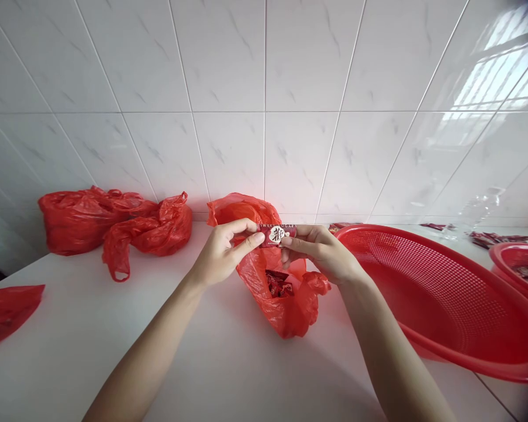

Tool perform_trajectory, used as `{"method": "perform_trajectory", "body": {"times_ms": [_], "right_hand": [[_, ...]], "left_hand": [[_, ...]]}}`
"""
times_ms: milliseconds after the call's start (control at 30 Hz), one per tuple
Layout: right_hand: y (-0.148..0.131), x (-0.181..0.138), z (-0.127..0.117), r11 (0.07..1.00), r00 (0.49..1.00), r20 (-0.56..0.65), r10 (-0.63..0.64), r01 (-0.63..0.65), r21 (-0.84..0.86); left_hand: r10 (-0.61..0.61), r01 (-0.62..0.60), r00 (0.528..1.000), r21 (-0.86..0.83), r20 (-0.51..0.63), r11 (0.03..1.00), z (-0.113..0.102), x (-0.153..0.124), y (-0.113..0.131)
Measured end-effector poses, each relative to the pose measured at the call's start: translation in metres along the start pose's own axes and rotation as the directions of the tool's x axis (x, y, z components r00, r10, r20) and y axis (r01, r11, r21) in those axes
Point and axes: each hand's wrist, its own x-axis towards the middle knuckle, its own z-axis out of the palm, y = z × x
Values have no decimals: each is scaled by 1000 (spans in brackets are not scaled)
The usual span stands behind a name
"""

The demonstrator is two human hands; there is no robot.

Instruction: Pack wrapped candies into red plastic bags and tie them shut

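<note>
Between my two hands is a small dark red candy packet [273, 235], printed with "SWEET SUGAR" lettering and a black character on a pale round patch. My left hand [226, 249] pinches its left end between thumb and fingers. At the other end, my right hand [319, 249] grips it the same way, thumb on the front. Below and behind the hands an opened red plastic bag [286, 316] lies on the white table, with several similar red packets [278, 283] showing inside it.
A large red perforated basket [422, 281] stands at the right, beside a smaller red basket [521, 261] with packets in it. Loose wrappers [497, 239] and a clear plastic bottle [479, 208] are near the wall. Tied red bags [92, 217] sit back left; another red bag [9, 310] lies at the left edge.
</note>
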Motion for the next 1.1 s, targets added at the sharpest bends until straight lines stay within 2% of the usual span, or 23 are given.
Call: {"method": "perform_trajectory", "body": {"times_ms": [133,233,300,400,567,633,733,933,1000,1100], "right_hand": [[-9,-4,2,995,999,22,45,-43,-84],[-14,-7,4,956,985,69,160,-137,-259],[-14,-8,4,873,970,13,244,-214,-439],[-10,-9,3,724,958,-84,273,-262,-638],[-4,-8,-1,571,942,-170,290,-313,-759],[-4,-9,-5,542,945,-171,279,-302,-784],[-7,-14,-14,578,963,-99,250,-231,-783],[-30,-42,-36,781,980,90,176,-83,-619],[-37,-52,-40,777,981,156,114,10,-629],[-41,-61,-40,710,977,201,70,93,-698]], "left_hand": [[-13,14,999,19,-53,1000,0,1,-3],[-12,21,990,60,-143,998,-2,1,-7],[-11,28,987,104,-163,994,-3,0,-9],[-15,36,989,143,-145,989,-4,-1,-9],[-4,33,990,201,-143,979,-4,-2,-8],[17,16,990,229,-143,973,-4,-1,-8],[45,4,984,271,-173,963,-7,-1,-11],[98,6,962,379,-256,925,-13,1,-19],[113,11,958,430,-262,903,-15,2,-20],[132,27,953,508,-274,861,-17,3,-22]]}}
